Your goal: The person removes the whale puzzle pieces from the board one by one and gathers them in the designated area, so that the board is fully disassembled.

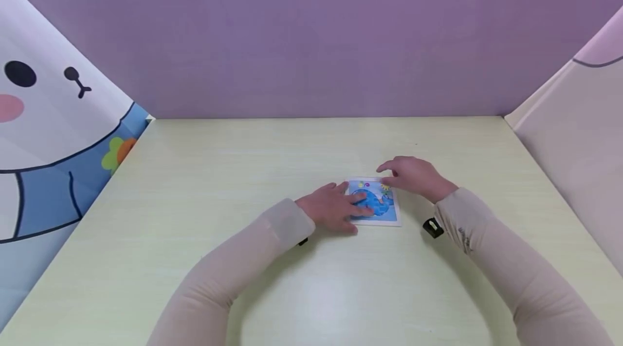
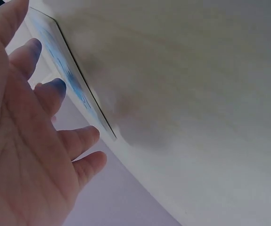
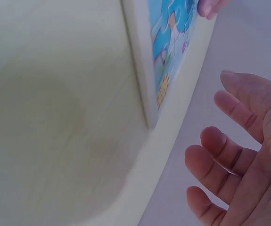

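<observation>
The left hand [image 1: 333, 206] lies flat, fingers straight, pressing the whale jigsaw puzzle [image 1: 377, 203] near the middle of the desk [image 1: 243, 173]. The right hand [image 1: 413, 175] hovers, its grip loose and holding nothing, over the puzzle's far right corner. Bare desk surrounds the puzzle out to every edge.

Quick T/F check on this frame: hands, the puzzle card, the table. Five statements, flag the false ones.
1. The left hand rests on the picture puzzle. True.
2. The right hand grips the puzzle and lifts it. False: it hovers by the far right corner, fingers relaxed, and the puzzle lies flat.
3. The puzzle lies on a pale table. True.
4. The puzzle picture is mostly red. False: mostly blue.
5. The wall behind the table is green. False: it is purple.
</observation>
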{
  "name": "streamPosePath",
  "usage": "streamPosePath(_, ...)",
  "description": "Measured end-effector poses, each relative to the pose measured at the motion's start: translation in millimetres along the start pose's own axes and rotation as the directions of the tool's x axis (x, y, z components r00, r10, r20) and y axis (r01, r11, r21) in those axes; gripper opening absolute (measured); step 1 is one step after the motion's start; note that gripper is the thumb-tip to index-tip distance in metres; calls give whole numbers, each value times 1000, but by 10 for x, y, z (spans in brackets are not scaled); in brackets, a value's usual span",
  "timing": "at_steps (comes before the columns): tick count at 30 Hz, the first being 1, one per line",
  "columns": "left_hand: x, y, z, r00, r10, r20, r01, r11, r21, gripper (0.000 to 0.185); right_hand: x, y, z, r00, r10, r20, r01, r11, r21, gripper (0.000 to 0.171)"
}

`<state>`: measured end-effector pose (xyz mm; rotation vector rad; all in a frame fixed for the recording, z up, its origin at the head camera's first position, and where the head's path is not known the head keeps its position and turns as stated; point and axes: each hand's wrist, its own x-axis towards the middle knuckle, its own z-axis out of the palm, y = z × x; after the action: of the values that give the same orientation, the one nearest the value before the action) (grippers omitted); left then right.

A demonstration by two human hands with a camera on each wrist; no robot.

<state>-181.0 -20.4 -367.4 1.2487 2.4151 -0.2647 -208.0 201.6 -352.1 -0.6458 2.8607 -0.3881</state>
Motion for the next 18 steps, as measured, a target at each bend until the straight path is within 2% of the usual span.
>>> streamPosePath(5,3,2,13,1000,1,15,-1,1000,23,58,116,-92,26,999,-34,20,35,999,-28,31)
streamPosePath(11,-8,5,26,1000,-11,25,11,1000,12,55,250,-186,68,994,-73,85,80,994,-74,30)
streamPosePath(18,-25,7,20,1000,-7,26,6,1000,16,54,338,-289,68,988,-69,140,82,993,-86,30)
